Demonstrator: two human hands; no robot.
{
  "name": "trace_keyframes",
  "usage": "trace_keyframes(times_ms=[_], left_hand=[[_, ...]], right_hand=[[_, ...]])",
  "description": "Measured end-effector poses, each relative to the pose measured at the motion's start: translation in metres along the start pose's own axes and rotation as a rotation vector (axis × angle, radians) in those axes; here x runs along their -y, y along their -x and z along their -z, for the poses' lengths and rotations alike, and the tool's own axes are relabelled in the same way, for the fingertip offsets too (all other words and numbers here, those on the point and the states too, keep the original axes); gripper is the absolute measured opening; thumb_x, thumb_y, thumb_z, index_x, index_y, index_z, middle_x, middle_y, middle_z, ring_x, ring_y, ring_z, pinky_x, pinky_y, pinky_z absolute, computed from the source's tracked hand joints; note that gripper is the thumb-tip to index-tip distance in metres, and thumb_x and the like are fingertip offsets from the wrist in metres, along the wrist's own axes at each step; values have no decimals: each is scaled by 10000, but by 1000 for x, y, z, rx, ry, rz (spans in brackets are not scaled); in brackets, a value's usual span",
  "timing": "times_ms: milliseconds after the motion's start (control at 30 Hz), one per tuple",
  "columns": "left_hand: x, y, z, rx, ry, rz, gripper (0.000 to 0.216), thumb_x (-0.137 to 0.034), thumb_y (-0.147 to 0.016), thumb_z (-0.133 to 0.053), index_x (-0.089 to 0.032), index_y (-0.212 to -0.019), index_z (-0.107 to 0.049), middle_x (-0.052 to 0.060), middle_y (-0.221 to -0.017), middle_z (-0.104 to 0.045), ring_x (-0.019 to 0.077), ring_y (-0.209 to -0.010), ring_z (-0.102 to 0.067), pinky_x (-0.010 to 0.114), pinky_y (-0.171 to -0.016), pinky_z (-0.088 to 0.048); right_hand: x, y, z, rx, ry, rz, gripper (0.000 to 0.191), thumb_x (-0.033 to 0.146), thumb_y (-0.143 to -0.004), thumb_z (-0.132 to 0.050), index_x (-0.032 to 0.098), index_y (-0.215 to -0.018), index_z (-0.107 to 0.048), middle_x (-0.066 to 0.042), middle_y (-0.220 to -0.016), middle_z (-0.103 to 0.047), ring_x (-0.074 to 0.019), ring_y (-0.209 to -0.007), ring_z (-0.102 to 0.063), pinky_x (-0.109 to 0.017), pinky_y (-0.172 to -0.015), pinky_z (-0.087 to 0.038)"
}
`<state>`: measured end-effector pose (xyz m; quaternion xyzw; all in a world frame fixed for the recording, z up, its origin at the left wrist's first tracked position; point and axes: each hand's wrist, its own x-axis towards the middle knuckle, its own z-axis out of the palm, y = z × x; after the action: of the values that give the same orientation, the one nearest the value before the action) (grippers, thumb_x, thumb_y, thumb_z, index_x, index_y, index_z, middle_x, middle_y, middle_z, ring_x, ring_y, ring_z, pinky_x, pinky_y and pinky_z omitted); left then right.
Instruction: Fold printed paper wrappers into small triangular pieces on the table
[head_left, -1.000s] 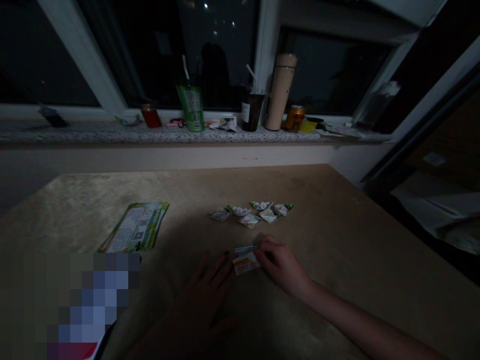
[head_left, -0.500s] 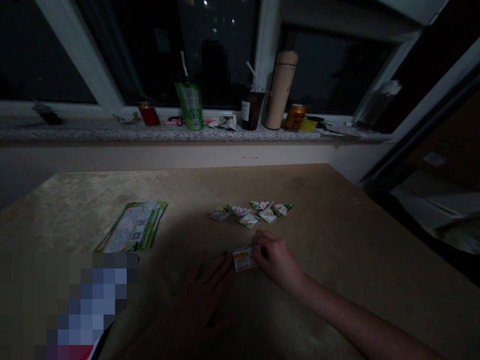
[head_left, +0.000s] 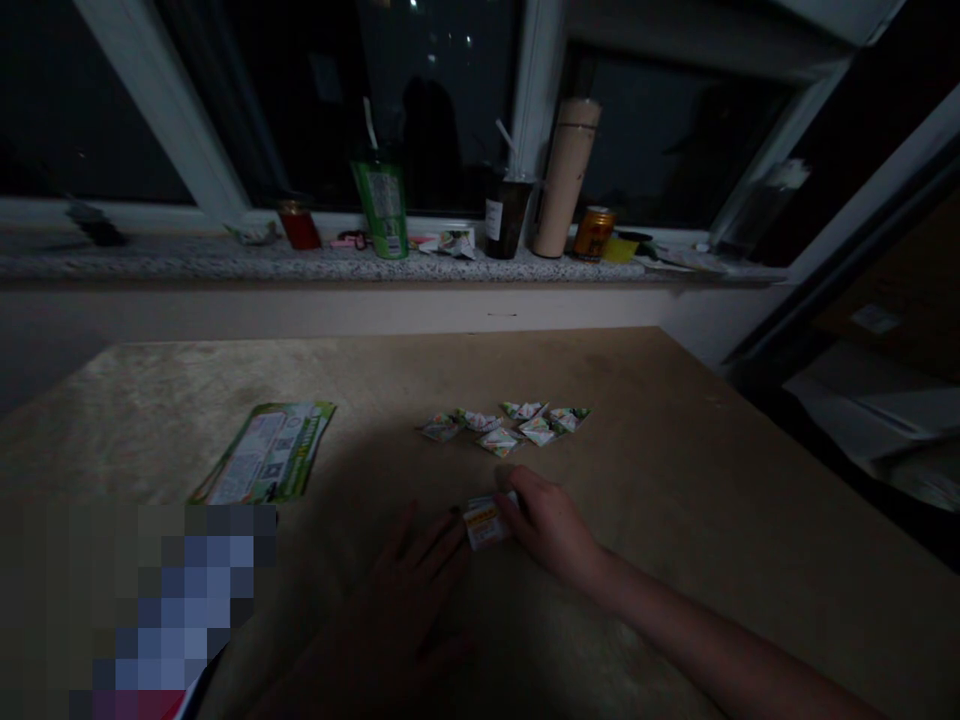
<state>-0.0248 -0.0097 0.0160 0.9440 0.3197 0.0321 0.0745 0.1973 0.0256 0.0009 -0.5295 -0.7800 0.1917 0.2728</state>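
A small folded piece of printed paper (head_left: 484, 524), white with an orange band, lies on the table between my hands. My right hand (head_left: 551, 520) grips its right end between thumb and fingers. Flat on the table, my left hand (head_left: 412, 580) has its fingers spread, with the fingertips at the paper's left edge; shadow covers much of it. Just beyond, several small folded paper boats (head_left: 499, 440) with green and white print sit in a loose cluster.
Flat green printed sheets or packets (head_left: 270, 455) lie at the left of the table (head_left: 360, 370). Along the stone windowsill (head_left: 435, 268) stand a green cup (head_left: 382, 205), a dark cup with straw (head_left: 504, 215), a beige flask (head_left: 564, 185), an orange can (head_left: 594, 234) and a red jar (head_left: 300, 224).
My right hand's thumb has come down over the paper's right end, and the paper has tilted slightly. My left hand stays nearly in place.
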Motion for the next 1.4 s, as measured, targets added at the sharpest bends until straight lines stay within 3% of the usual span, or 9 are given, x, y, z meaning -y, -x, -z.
trace_keyframes(times_ms=[333, 533, 700, 933, 1400], left_hand=[[-1, 2, -6, -36, 4, 9, 727, -500, -911, -411, -180, -1468, -70, 94, -1503, -230, 272, -1366, -208, 526, -1112, -60], [-2, -3, -7, -130, 21, 11, 657, -401, -912, -452, -183, -1453, -149, 99, -1459, -336, 258, -1331, -296, 522, -1114, -118], [-4, -5, -8, -116, 12, 76, 702, -437, -869, -516, -248, -1455, -178, 77, -1411, -399, 288, -1294, -339, 562, -1093, -158], [-5, -6, -6, -52, 26, 44, 771, -446, -884, -483, -194, -1471, -50, 73, -1520, -181, 265, -1375, -183, 469, -1117, -166], [-7, -7, -5, -1, -5, 71, 757, -518, -895, -418, -214, -1469, -28, 63, -1518, -174, 273, -1375, -181, 516, -1111, -82]], right_hand=[[-4, -4, -6, -45, 13, 9, 150, 124, -856, -450, 193, -723, -458, -13, -728, -541, -139, -657, -534, -228, -594, -355], [-7, -7, -8, -40, 41, 9, 148, 120, -846, -469, 192, -717, -459, -11, -721, -544, -137, -646, -531, -224, -583, -344], [-6, -7, -8, -51, 32, 9, 150, 99, -828, -471, 193, -712, -455, -7, -712, -535, -132, -632, -520, -219, -574, -338], [-5, -8, -8, -59, 20, 16, 148, 86, -825, -459, 192, -723, -464, -15, -735, -539, -140, -666, -526, -223, -599, -355], [-3, -10, -7, -22, 60, -10, 139, 95, -822, -470, 190, -720, -461, -9, -731, -538, -136, -648, -517, -225, -586, -339]])
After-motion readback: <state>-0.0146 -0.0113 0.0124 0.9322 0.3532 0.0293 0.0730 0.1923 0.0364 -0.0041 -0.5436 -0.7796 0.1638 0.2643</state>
